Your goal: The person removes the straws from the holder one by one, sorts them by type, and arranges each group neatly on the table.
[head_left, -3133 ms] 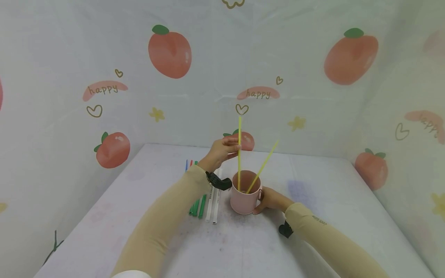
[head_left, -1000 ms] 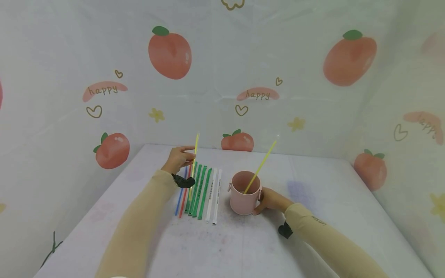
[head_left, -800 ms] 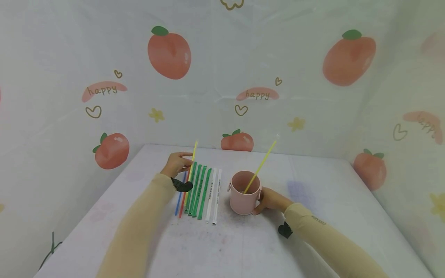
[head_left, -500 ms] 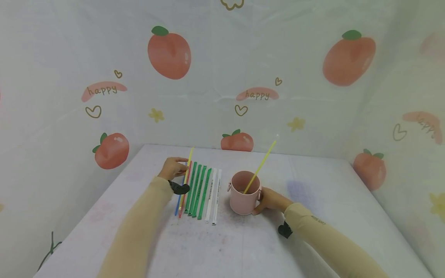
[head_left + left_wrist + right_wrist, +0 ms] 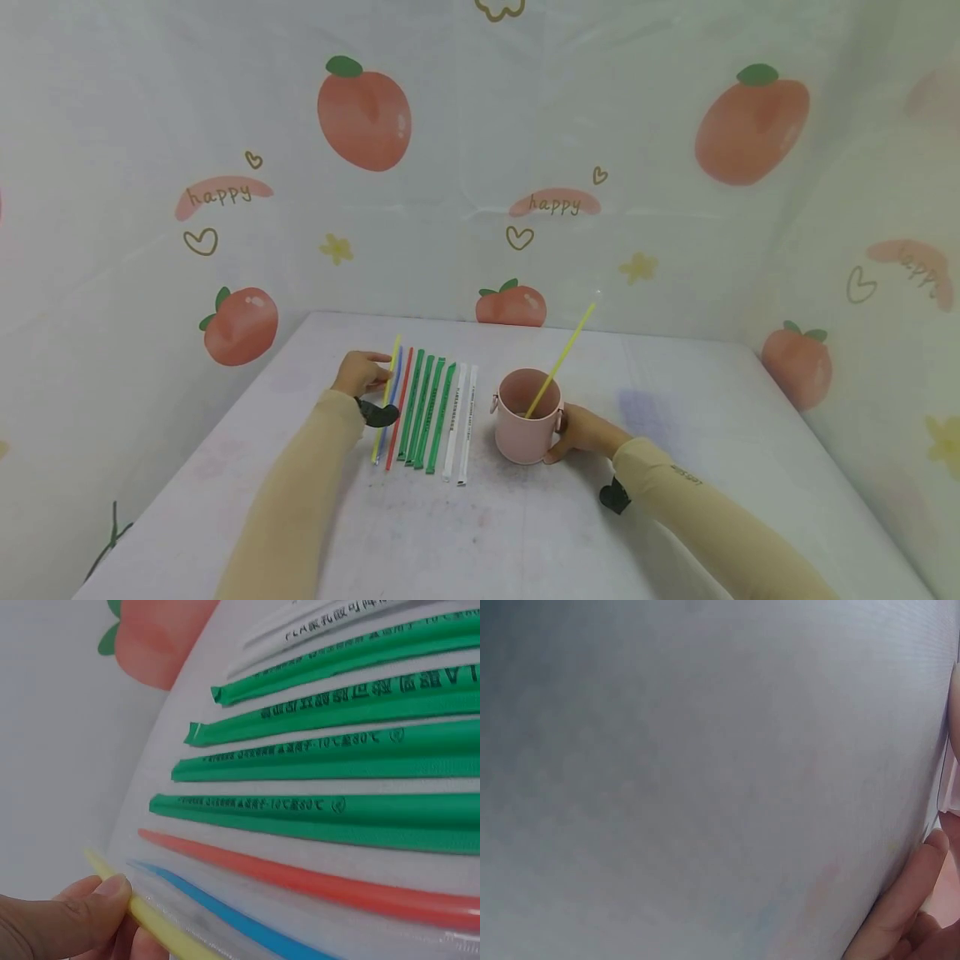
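Observation:
In the head view my left hand is low over the table's left part. Its thumb and fingers pinch a yellow straw in a clear wrapper, lying alongside the blue straw. A red straw comes after the blue one. My right hand grips the side of a small pink bucket by its right ring handle. Another yellow straw leans to the right inside the bucket. Only the fingers and a pink sliver show in the right wrist view.
Right of the red straw lie several green-wrapped straws, then white-wrapped straws, side by side up to near the bucket. The white table meets a fruit-print cloth backdrop at its far edge.
My left hand has carried the yellow straw out of the bucket, leftward across the row and down to the left of the blue straw. My right hand has stayed on the bucket.

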`<state>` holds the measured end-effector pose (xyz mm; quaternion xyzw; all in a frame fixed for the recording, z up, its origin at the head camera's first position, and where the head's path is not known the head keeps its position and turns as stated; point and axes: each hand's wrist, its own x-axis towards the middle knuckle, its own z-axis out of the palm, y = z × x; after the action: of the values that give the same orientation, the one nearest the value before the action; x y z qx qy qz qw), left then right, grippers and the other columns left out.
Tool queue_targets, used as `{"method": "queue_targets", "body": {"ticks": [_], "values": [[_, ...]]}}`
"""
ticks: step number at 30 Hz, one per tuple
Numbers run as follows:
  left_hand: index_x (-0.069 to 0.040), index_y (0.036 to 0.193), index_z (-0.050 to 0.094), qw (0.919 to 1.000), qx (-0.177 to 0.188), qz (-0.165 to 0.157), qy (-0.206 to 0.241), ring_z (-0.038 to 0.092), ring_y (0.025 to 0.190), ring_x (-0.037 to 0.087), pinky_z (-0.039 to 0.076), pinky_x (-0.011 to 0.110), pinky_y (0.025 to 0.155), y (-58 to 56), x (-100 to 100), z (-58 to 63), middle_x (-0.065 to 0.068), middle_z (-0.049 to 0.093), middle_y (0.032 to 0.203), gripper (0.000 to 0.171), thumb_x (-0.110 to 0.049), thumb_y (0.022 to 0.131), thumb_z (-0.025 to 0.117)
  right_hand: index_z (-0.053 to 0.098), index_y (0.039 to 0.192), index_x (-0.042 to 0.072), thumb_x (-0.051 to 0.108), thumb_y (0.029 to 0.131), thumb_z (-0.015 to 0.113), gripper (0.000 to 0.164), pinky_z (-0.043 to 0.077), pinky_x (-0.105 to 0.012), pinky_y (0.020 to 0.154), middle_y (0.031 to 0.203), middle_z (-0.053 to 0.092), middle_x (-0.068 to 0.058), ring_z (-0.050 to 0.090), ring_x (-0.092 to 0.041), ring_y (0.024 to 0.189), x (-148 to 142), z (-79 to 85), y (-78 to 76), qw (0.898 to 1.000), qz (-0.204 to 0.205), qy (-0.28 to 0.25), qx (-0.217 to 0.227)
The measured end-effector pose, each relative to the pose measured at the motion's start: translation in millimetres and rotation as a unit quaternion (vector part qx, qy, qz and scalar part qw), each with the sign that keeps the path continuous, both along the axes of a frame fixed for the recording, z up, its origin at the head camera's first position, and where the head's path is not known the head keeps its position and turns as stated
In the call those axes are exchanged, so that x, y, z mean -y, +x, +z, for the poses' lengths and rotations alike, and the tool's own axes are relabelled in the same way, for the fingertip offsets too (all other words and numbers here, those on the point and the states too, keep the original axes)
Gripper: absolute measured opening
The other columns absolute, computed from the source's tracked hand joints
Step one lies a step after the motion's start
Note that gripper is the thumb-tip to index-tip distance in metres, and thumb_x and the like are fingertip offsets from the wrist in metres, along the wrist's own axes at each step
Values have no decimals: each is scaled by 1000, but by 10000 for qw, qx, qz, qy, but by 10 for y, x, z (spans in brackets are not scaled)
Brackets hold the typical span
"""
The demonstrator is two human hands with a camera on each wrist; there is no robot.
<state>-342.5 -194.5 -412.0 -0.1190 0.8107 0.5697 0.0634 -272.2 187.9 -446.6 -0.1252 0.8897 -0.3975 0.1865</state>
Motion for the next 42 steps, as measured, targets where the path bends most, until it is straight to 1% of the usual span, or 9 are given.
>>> {"method": "queue_targets", "body": {"ticks": [9,13,21,27,33,37,42], "values": [[5,127,59,9989,396,210,-114,56,65,11,52,19,55,-63,47,-63,6,60,81,40,5,88,65,48,137,-3,9,63,91,87,29,-53,115,144,47,-19,38,-38,137,11,41,27,9999,129,-62,-30],[4,126,60,9982,514,228,-189,56,61,10,50,19,53,-74,53,-82,6,62,81,39,6,87,65,47,137,-3,10,63,91,87,29,-53,115,144,47,-19,38,-38,137,12,42,26,9998,168,-46,-61],[6,126,60,9984,475,105,-276,54,54,10,49,21,51,-52,103,-124,7,64,79,40,7,86,65,47,137,-3,10,63,91,87,29,-53,114,142,49,-18,39,-37,136,-3,15,7,9999,137,-31,-46],[6,124,61,9977,482,137,-447,53,50,9,49,20,49,-93,141,-189,5,62,73,39,6,85,66,48,136,-3,10,63,91,86,30,-53,114,142,50,-17,40,-37,136,-5,28,9,9999,136,-60,-40],[6,121,63,9967,455,145,-649,53,49,9,50,20,49,-120,163,-238,5,62,71,37,6,84,67,46,138,-3,9,63,91,87,29,-54,114,143,48,-18,39,-37,136,3,40,18,9999,141,-57,-65],[6,119,64,9965,378,153,-724,54,49,8,50,20,48,-116,161,-254,5,63,72,36,7,83,68,45,139,-3,10,64,91,89,29,-54,114,144,47,-19,39,-38,137,4,38,16,9999,94,-45,-16],[6,118,64,9964,270,157,-788,55,50,9,50,20,48,-89,142,-243,7,65,74,37,7,82,69,45,139,-3,10,64,91,89,30,-54,114,145,46,-19,39,-38,137,6,36,17,10000,55,-53,42]]}}
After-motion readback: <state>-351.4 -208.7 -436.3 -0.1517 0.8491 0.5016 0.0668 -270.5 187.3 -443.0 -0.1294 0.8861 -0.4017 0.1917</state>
